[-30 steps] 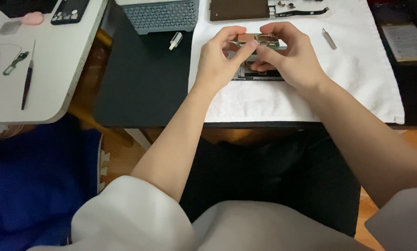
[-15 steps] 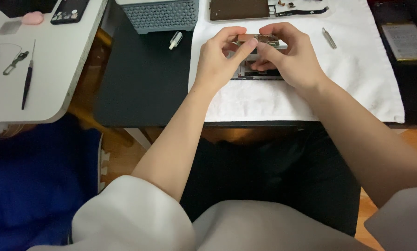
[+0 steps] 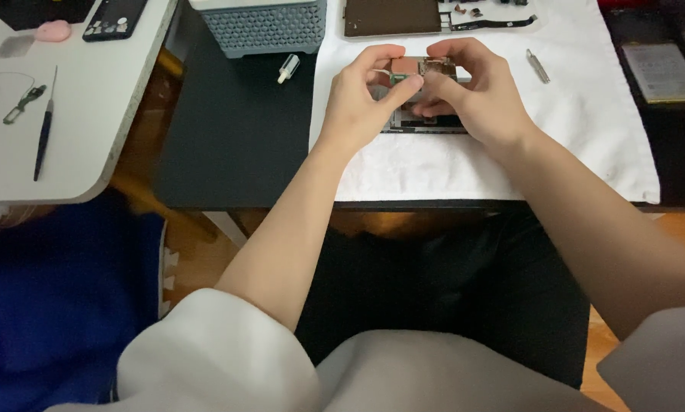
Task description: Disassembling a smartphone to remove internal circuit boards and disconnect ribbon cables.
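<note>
Two hands [image 3: 361,99] [image 3: 484,95], one opened device [image 3: 422,99]

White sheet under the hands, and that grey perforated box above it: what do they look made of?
White sheet: looks like soft matte cloth or towel, with a faintly textured surface and limp edges. Grey box: probably moulded plastic, given the even matte grey and regular hole grid, though painted metal is possible.

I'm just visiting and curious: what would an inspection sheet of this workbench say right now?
Surface: black table with a white cloth spread on it; a white side table at left.
Job's things: opened small device on the cloth, with a copper-coloured part at its top.
Clutter: grey perforated box, small white vial, metal tweezers, brown panel, dark-handled tool, pink oval object.
Grippers: left hand and right hand both pinch the device's top.
Cables: flat ribbon strip.
Surroundings: blue fabric lower left.
</note>
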